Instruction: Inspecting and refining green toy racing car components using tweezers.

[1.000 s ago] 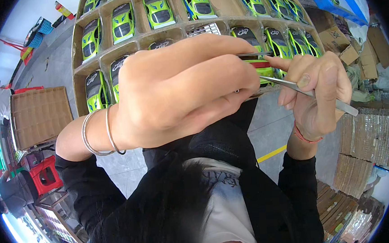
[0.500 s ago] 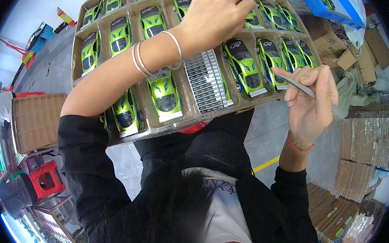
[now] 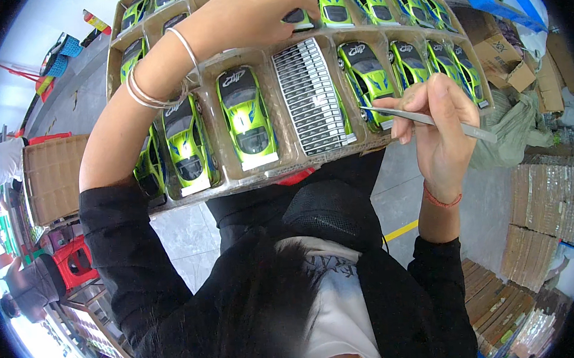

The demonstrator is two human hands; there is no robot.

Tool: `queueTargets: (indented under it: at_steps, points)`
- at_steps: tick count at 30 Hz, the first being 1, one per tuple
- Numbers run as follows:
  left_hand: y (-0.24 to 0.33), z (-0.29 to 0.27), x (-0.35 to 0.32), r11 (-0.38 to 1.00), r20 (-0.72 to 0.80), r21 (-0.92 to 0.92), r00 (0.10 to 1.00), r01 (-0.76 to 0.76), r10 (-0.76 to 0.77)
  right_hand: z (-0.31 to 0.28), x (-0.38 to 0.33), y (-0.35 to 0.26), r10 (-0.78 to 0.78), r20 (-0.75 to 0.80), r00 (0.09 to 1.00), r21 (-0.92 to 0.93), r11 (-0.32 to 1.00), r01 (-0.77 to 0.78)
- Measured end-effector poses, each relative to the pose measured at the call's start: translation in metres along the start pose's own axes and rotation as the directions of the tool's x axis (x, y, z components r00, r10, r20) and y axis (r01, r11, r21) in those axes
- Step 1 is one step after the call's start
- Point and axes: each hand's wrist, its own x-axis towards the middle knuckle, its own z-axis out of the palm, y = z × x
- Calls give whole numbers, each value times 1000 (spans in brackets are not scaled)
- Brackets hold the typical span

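The left hand (image 3: 249,15) bends over a green toy car (image 3: 298,20) in the tray's (image 3: 291,165) second row, though I cannot tell whether its fingers grip it; the right hand (image 3: 442,135) pinches tweezers (image 3: 402,113), tips pointing left; a striped sheet (image 3: 304,98) lies over a front-row compartment.

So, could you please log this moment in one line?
left hand: at green toy car, grip unclear | right hand: holds tweezers | striped sheet: over near row of tray
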Motion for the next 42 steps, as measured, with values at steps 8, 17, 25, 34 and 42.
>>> queueTargets:
  at_steps: [8,17,25,34,42]
  points:
    - [-8,24,-17,903,-449,422,846,-82,287,5,-14,9,89,74,993,-90,993,-82]
    - [15,10,-27,874,-756,-373,648,-313,-90,-2,-15,13,229,123,966,-174,963,-206]
    - [81,15,-76,829,-629,-484,770,-282,-105,-4,-18,19,274,105,956,-246,939,-242]
    - [96,22,-86,759,-534,-624,810,-186,-241,-2,-22,28,270,99,958,-297,927,-230]
    - [91,25,-95,764,-530,-621,812,-177,-243,4,-19,25,252,117,961,-324,924,-202]
